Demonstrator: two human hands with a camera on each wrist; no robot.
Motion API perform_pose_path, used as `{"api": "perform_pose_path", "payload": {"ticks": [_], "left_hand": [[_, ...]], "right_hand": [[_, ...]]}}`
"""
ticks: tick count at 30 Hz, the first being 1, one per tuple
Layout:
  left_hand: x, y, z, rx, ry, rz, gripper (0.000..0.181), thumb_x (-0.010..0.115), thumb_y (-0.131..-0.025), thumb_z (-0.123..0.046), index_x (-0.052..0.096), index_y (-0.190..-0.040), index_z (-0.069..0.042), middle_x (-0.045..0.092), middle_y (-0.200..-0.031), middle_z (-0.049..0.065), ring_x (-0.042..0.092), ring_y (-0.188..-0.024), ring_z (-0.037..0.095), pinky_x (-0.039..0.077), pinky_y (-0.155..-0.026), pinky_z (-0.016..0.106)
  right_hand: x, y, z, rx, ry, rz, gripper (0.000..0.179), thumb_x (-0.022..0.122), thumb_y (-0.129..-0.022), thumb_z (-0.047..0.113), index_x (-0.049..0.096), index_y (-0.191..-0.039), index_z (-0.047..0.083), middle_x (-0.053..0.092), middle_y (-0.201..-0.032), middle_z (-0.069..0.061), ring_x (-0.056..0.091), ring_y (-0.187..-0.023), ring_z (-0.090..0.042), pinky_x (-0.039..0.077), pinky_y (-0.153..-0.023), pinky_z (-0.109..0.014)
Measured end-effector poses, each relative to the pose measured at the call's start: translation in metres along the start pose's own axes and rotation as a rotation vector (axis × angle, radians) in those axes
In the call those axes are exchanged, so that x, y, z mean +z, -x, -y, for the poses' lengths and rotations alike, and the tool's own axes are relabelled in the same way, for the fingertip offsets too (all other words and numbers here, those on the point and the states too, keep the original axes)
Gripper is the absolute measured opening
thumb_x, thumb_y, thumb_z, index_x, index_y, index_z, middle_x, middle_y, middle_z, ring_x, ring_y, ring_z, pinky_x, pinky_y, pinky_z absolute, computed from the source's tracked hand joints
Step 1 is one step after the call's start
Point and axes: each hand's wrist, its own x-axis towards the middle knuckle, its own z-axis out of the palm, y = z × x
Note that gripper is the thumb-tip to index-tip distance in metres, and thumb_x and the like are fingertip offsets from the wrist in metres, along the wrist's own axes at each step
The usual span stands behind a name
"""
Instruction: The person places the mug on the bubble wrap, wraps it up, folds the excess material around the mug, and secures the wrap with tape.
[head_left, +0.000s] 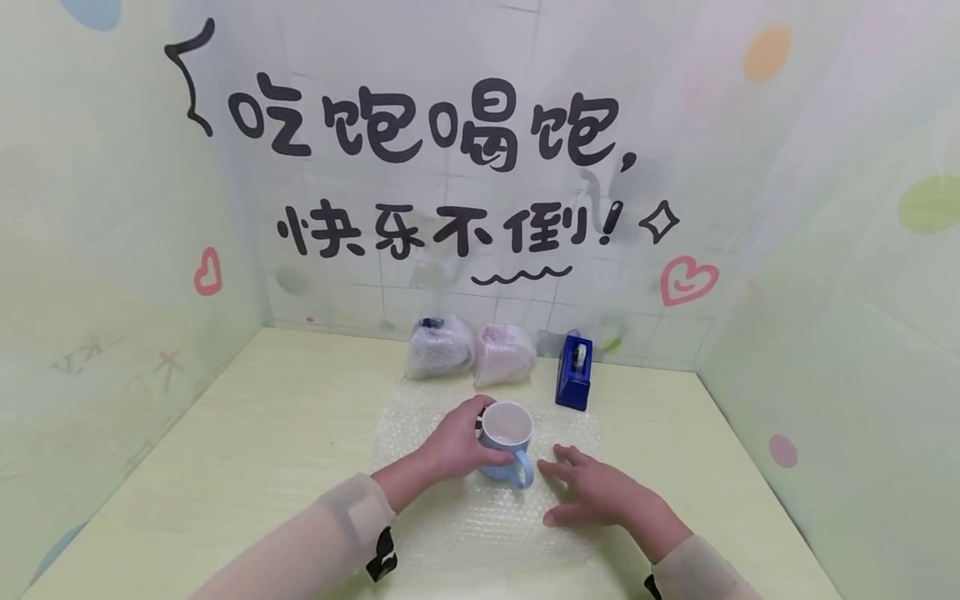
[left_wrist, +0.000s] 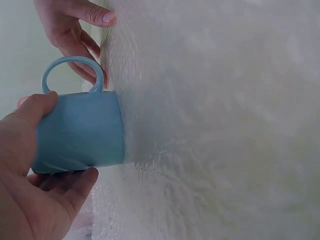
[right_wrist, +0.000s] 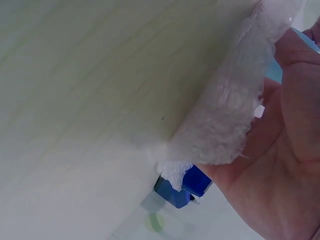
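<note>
A light blue mug (head_left: 507, 427) with a white inside stands upright on a sheet of bubble wrap (head_left: 480, 529). My left hand (head_left: 459, 440) grips it around the body, with the thumb near the handle; the left wrist view shows the same hold on the mug (left_wrist: 82, 131). To the right of the mug my right hand (head_left: 603, 493) is spread low over the sheet, fingers apart and pointing toward the handle. In the right wrist view, the edge of the bubble wrap (right_wrist: 225, 110) rises beside the palm.
Behind the sheet sit two bubble-wrapped bundles, one whitish with a dark spot (head_left: 441, 350) and one pinkish (head_left: 506, 357). A blue tape dispenser (head_left: 574, 375) stands to their right. Printed walls (head_left: 840, 333) enclose the pale table (head_left: 225, 450) at the back and sides.
</note>
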Motion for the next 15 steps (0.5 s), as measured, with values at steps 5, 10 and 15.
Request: {"api": "perform_pose_path", "payload": {"ticks": [5,10,15], "left_hand": [[0.001,0.002,0.001,-0.007,0.01,-0.004,0.077,0.1,-0.079,-0.021,0.06,-0.142,-0.003,0.071,-0.134,0.013,0.068,-0.127,0.036,0.056,-0.113,0.056],[0.003,0.002,0.002,0.01,-0.008,-0.003,0.077,0.099,-0.079,-0.021,0.06,-0.143,-0.001,0.07,-0.134,0.014,0.069,-0.126,0.036,0.057,-0.111,0.055],[0.002,0.004,0.002,0.002,-0.012,-0.013,0.077,0.099,-0.079,-0.02,0.061,-0.143,-0.002,0.071,-0.134,0.014,0.069,-0.126,0.036,0.057,-0.111,0.054]], "right_hand": [[-0.003,0.001,-0.01,-0.013,-0.087,0.005,0.085,0.086,-0.092,0.051,0.057,-0.16,0.008,0.04,-0.17,-0.033,0.042,-0.155,-0.059,0.041,-0.122,-0.074],[-0.019,0.004,-0.027,0.056,-0.179,-0.113,0.075,0.082,-0.097,0.04,0.057,-0.156,0.0,0.048,-0.163,-0.035,0.045,-0.151,-0.058,0.038,-0.123,-0.074],[-0.032,-0.003,-0.042,0.305,-0.241,-0.261,0.079,0.076,-0.102,0.031,0.042,-0.157,-0.015,0.047,-0.15,-0.046,0.056,-0.136,-0.06,0.049,-0.115,-0.07]]}}
